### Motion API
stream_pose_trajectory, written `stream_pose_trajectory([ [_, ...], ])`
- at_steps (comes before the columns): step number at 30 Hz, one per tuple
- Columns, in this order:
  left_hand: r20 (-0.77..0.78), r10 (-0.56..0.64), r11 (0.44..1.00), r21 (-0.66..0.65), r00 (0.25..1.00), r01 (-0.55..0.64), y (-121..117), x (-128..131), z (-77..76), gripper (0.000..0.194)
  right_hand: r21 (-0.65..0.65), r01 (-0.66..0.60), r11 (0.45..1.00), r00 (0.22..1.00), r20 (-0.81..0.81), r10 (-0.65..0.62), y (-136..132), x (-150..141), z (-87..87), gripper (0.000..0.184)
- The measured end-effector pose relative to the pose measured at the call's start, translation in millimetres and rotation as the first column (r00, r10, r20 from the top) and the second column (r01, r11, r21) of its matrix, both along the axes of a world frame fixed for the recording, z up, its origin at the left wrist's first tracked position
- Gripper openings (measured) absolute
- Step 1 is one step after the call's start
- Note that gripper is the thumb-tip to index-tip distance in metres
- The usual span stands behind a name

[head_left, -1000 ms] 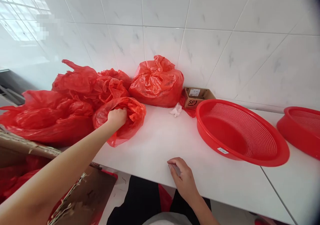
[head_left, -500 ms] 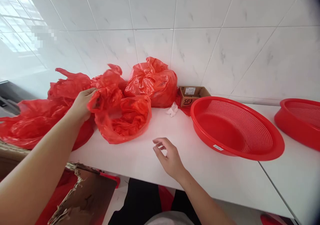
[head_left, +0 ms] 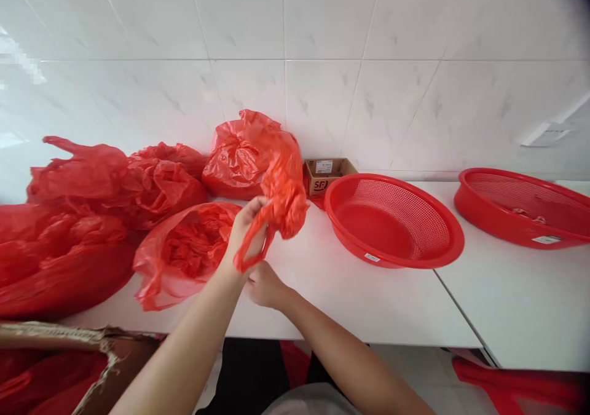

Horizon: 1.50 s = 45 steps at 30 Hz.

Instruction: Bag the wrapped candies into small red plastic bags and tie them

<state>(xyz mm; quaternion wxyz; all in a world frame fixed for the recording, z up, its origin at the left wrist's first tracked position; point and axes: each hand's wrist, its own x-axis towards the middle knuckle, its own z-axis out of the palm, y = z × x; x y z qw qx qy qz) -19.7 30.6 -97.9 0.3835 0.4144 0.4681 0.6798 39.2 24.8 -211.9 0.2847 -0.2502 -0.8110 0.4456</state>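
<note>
My left hand (head_left: 244,230) is raised above the white counter (head_left: 350,292) and is closed on a crumpled red plastic bag (head_left: 283,187), whose handle loop hangs below my fingers. My right hand (head_left: 262,283) sits just under the left one, at the lower end of that loop; its fingers are mostly hidden. Right beside them to the left lies an open red bag (head_left: 184,252) stuffed with more red bags.
More filled red bags (head_left: 92,206) pile up at the left and against the tiled wall (head_left: 235,154). A small cardboard box (head_left: 325,174) stands by the wall. Two red mesh baskets (head_left: 391,221) (head_left: 520,206) sit to the right. A torn cardboard box (head_left: 69,359) is at the lower left.
My left hand pulled one red bag out of the open bag and lifted it toward the middle. My right hand moved from the counter up to meet it. The view shifted right.
</note>
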Motion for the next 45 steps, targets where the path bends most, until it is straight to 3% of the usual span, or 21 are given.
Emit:
stream_pose_trajectory([
  [2,0.048,-0.053,0.998,-0.015,0.997,0.054,-17.3,3.6,-22.5,0.027,-0.041,0.059,0.997,0.997,-0.051,-0.061,-5.6,50.5,4.3,0.021],
  [3,0.079,-0.061,0.998,-0.024,0.995,0.063,-24.0,4.4,-33.0,0.029,-0.165,0.124,0.978,0.98,-0.136,-0.147,-8.4,74.6,7.8,0.02],
  [6,0.155,-0.096,0.991,-0.081,0.983,0.11,-35.3,12.9,-58.7,0.032,-0.454,0.302,0.838,0.847,-0.275,-0.454,-14.1,122.3,22.1,0.024],
  [7,0.173,-0.121,0.985,-0.104,0.978,0.14,-37.0,18.0,-64.8,0.032,-0.486,0.315,0.815,0.822,-0.289,-0.49,-14.7,128.6,26.8,0.033],
  [9,0.203,-0.166,0.969,-0.147,0.965,0.197,-39.7,27.1,-73.2,0.032,-0.48,0.277,0.832,0.835,-0.308,-0.455,-14.3,131.6,33.2,0.04],
  [12,0.256,-0.155,0.962,-0.183,0.954,0.205,-45.9,25.4,-79.6,0.033,-0.494,0.254,0.832,0.822,-0.343,-0.454,-11.4,133.7,31.2,0.024],
  [17,0.359,0.047,0.969,-0.244,0.932,0.045,-64.6,-8.9,-90.9,0.038,-0.658,0.309,0.687,0.612,-0.416,-0.673,-13.8,166.2,8.2,0.024],
  [20,0.371,0.103,0.959,-0.285,0.923,0.007,-73.4,-17.4,-100.2,0.036,-0.657,0.359,0.663,0.615,-0.368,-0.698,-17.8,185.5,-1.9,0.025],
  [23,0.364,0.123,0.955,-0.295,0.923,-0.011,-73.7,-18.2,-107.3,0.035,-0.648,0.431,0.628,0.589,-0.325,-0.74,-20.6,197.6,-0.1,0.026],
  [26,0.327,0.139,0.954,-0.297,0.935,-0.038,-69.2,-18.9,-109.9,0.037,-0.476,0.645,0.598,0.534,-0.28,-0.798,-34.3,198.3,17.3,0.027],
  [28,0.284,0.106,0.952,-0.307,0.953,-0.015,-67.5,-15.9,-108.5,0.038,-0.212,0.721,0.66,0.602,-0.279,-0.748,-51.3,187.3,34.0,0.022],
  [29,0.257,0.073,0.95,-0.312,0.964,0.011,-67.6,-12.6,-107.0,0.036,-0.075,0.68,0.73,0.693,-0.262,-0.672,-59.4,178.4,41.6,0.021],
  [31,0.196,-0.028,0.942,-0.322,0.98,0.092,-69.2,-4.2,-103.5,0.031,0.134,0.441,0.887,0.894,-0.151,-0.422,-68.1,157.7,50.9,0.027],
  [33,0.123,-0.145,0.922,-0.343,0.982,0.18,-71.2,1.6,-101.8,0.025,0.243,0.259,0.935,0.963,0.007,-0.269,-61.4,141.4,49.6,0.034],
  [36,-0.02,-0.214,0.908,-0.372,0.977,0.192,-69.3,-6.3,-106.3,0.02,0.319,0.298,0.899,0.869,0.298,-0.394,-31.5,140.8,34.8,0.039],
  [39,-0.197,-0.063,0.947,-0.321,0.978,-0.003,-62.3,-26.0,-112.5,0.02,0.364,0.307,0.879,0.685,0.557,-0.47,-9.1,161.3,24.0,0.052],
  [42,-0.322,0.025,0.962,-0.249,0.947,-0.11,-63.6,-26.1,-104.0,0.028,0.377,0.319,0.869,0.597,0.633,-0.494,-11.1,174.5,23.5,0.072],
  [44,-0.45,0.064,0.981,-0.136,0.891,-0.139,-72.6,-7.4,-90.9,0.037,0.363,0.361,0.859,0.56,0.652,-0.511,-20.4,172.3,25.7,0.074],
  [45,-0.619,0.146,0.984,0.013,0.772,-0.175,-77.9,5.3,-84.6,0.041,0.342,0.378,0.86,0.546,0.668,-0.506,-25.3,169.0,27.1,0.075],
])
